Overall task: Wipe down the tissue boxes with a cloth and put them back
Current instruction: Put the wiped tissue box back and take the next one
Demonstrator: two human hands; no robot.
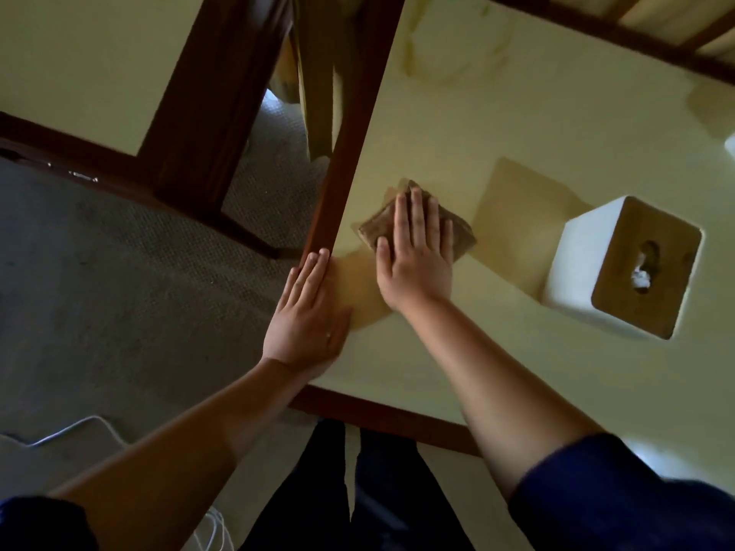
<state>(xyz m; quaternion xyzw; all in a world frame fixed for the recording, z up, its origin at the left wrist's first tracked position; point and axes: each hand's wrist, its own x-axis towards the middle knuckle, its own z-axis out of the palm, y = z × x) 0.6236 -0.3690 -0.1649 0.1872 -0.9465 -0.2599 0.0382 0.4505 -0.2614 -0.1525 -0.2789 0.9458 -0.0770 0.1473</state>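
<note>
Right hand [415, 264] flat, fingers spread, pressing cloth [417, 224] on tabletop [517, 113]. Left hand [308, 312] flat at table edge. Tissue box [620, 268] stands apart, right of cloth; wipe appears pending.

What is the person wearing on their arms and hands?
Both arms are bare from wrist to above the elbow, with dark blue sleeves pushed up. The left hand has what looks like a small ring on one finger. The right hand shows no ring, watch or glove.
</note>
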